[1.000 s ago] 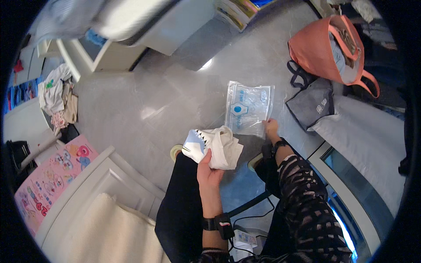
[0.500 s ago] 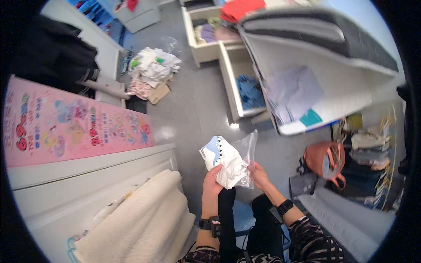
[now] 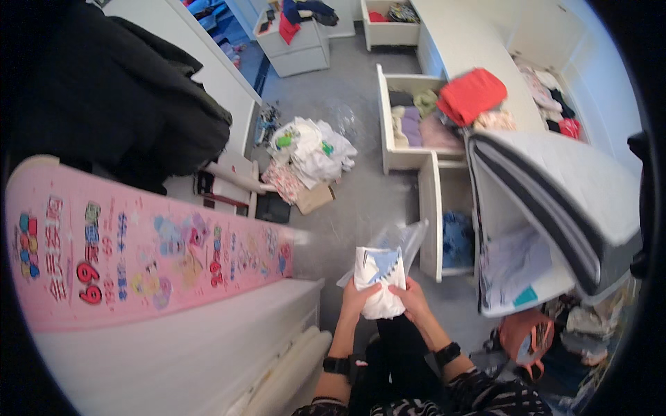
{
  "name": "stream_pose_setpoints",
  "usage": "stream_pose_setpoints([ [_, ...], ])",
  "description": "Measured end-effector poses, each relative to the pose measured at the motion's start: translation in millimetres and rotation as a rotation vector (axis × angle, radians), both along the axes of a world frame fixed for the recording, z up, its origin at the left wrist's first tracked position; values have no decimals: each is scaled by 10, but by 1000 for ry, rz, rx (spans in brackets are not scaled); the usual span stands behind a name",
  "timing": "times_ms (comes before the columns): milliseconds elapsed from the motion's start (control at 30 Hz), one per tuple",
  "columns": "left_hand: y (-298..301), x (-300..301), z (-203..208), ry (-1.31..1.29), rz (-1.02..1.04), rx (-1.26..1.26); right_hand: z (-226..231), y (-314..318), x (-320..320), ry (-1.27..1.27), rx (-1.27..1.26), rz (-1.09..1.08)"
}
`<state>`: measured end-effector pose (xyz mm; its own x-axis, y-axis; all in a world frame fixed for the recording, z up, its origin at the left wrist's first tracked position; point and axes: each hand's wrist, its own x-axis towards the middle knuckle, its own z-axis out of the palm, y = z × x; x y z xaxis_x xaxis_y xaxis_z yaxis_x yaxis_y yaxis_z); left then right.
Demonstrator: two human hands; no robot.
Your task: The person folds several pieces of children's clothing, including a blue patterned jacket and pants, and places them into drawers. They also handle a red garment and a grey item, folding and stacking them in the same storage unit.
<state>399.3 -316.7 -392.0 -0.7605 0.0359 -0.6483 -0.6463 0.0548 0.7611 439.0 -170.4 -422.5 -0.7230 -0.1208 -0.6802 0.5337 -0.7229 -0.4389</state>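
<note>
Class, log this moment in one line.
left hand: holding white printed cloth; right hand: holding same cloth; behind cloth: clear plastic bag; nearby: open drawers

The folded garment (image 3: 381, 277) is mostly white, with a light-blue patch (image 3: 386, 261) edged in little black triangles. Sleeves (image 3: 494, 396) are black with a pale pattern. Bubblegum-pink banner (image 3: 132, 256) on the left, loaded with multicoloured cartoon critters (image 3: 182, 236); black coat (image 3: 118, 104), bright red folded cloth (image 3: 473, 96) far right, coral tote (image 3: 524, 336) near right.
</note>
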Motion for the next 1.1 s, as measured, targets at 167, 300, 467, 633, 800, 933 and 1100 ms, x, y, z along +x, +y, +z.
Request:
stream_pose_setpoints([
  [167,167,-1040,-121,-230,256,233,-210,228,-1187,53,-99,7],
  [300,398,-1676,-96,-205,317,286,-119,455,-1967,14,-73,11],
  [467,378,-2408,26,-289,173,292,53,603,-2703,-9,-425,-65],
  [633,139,-3085,36,-325,59,409,-63,653,-3405,-106,-117,57],
  [800,-167,-4164,-170,-272,13,426,-53,826,-4226,-74,101,237],
  [933,-382,-4933,-328,-226,-23,430,180,892,-4824,-25,-158,433],
  [1100,-699,-5501,-490,-437,119,924,305,845,-5482,10,-160,444],
])
